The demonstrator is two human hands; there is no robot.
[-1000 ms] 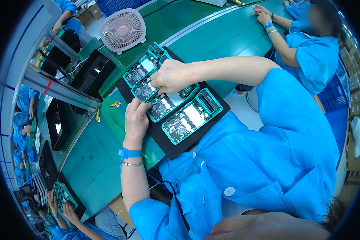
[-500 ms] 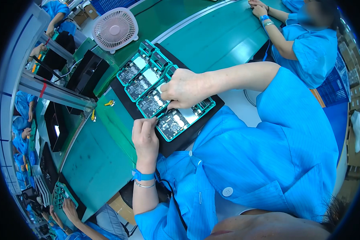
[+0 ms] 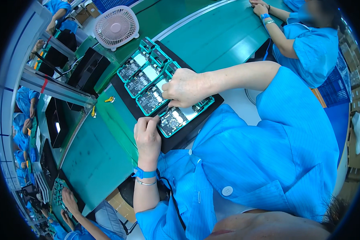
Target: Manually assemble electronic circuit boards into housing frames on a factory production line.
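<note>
On the black mat (image 3: 184, 134), at the bench's (image 3: 96, 160) near edge: four teal-framed circuit boards (image 3: 150, 74) side by side in a slanting row.
Left hand (image 3: 147, 134): fingers drawn together in a pinch at the left end of the nearest board; I can't make out whether anything sits between the tips.
Right hand (image 3: 183, 89): curled, fingers pointing down over the two nearest boards and hiding part of both; what it grips, if anything, is out of my sight.
Fan (image 3: 116, 27): pink, toward the bench's far side, beyond the mat.
Left of the mat: small yellow pieces (image 3: 110, 99), near a metal post (image 3: 60, 90) with red tape; a black tray (image 3: 88, 72) stands behind.
Bench's right end: a co-worker (image 3: 308, 56) in blue, hands together.
Bench's left end: another person's hand (image 3: 70, 200) at a teal frame (image 3: 58, 191).
Print on the boards: too small to read from here.
</note>
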